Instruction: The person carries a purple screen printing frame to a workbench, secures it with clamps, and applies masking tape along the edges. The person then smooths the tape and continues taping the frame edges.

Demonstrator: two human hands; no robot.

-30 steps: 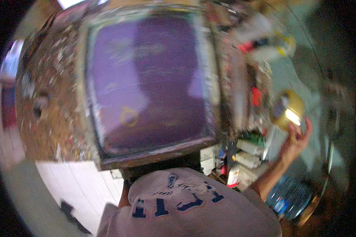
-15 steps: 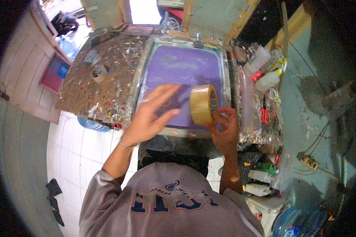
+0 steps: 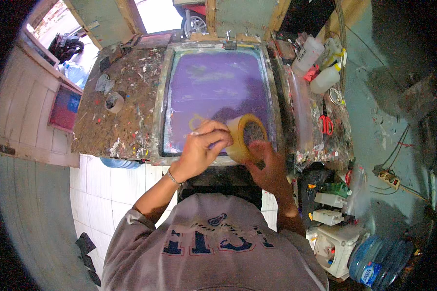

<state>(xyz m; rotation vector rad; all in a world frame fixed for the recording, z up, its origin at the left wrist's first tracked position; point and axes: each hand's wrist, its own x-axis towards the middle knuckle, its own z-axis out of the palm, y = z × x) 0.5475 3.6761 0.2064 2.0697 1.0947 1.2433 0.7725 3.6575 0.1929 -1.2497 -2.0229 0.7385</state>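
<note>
A wide roll of tan packing tape (image 3: pixel 234 140) is held tilted above the near part of a purple printing screen (image 3: pixel 211 97). My right hand (image 3: pixel 269 167) grips the roll from its right side, fingers at the ring's inner hole. My left hand (image 3: pixel 199 151) is closed in a pinch right by the roll's left side; whether the tape's end is between its fingertips I cannot make out. Beneath both hands, the screen's wooden frame (image 3: pixel 159 104) lies on a paint-spattered table. A faint yellow mark shows through the mesh beside my left fingers.
On the table's left part (image 3: pixel 136 87) stands another tape roll (image 3: pixel 114 102) next to a crumpled clear scrap (image 3: pixel 103 83). Red-handled scissors (image 3: pixel 327 124) and plastic bottles (image 3: pixel 325 77) are on the right. A power strip (image 3: pixel 389 179) and a blue water jug (image 3: pixel 381 262) sit lower right.
My left hand has come down and right to the tape roll, its spread fingers now closed in a pinch. The roll has turned, showing more of its open ring.
</note>
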